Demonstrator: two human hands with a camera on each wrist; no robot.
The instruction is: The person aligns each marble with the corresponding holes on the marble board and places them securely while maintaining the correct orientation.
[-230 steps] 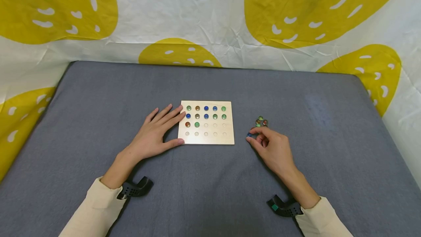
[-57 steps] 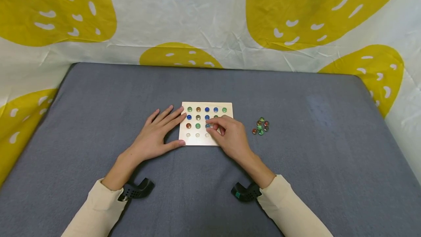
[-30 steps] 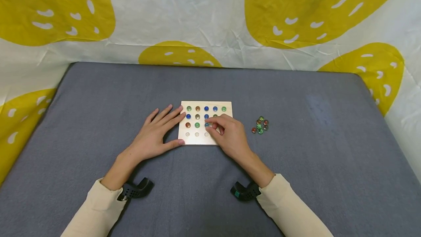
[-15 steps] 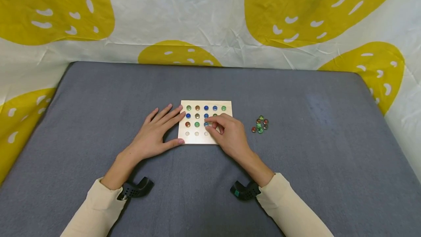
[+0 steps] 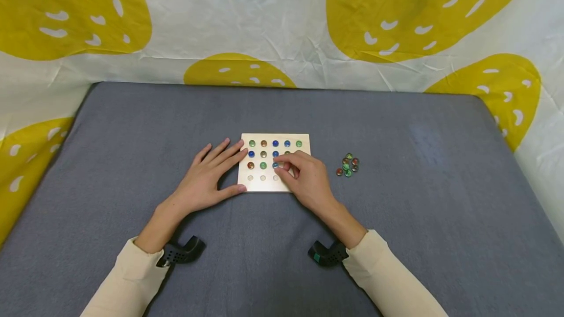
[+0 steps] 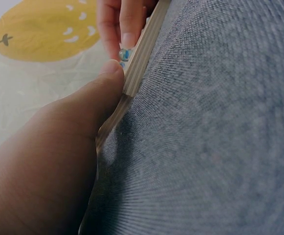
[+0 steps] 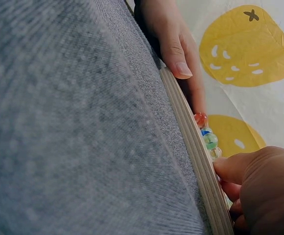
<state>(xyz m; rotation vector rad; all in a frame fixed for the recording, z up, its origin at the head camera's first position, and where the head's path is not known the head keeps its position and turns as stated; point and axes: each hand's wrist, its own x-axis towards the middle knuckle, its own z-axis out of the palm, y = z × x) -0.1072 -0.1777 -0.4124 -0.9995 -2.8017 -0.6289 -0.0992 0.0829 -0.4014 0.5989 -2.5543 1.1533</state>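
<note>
A pale wooden board (image 5: 270, 186) with rows of round hollows lies on the cloth, glass marbles filling its two back rows where visible. My left hand (image 5: 203, 179) lies spread on its left edge, fingers straight, thumb at the near corner. Above the board, the thumb and index finger of my right hand (image 5: 311, 184) pinch a blue marble (image 5: 275, 165) at the third row's middle hollow. An orange-brown marble (image 5: 250, 165) and a green marble (image 5: 263, 165) sit left of it. The front row's visible hollows hold nothing. My right hand hides the board's right front part.
Several loose green and reddish marbles (image 5: 347, 173) lie in a cluster right of the board. Grey cloth (image 5: 282, 258) covers the table. A white curtain with yellow shapes (image 5: 238, 4) hangs behind. Each wrist wears a black camera mount (image 5: 182, 251).
My right hand has carried the blue marble left from the loose cluster to the board. Over the last two seconds it stays at the same hollow. My left hand keeps its place.
</note>
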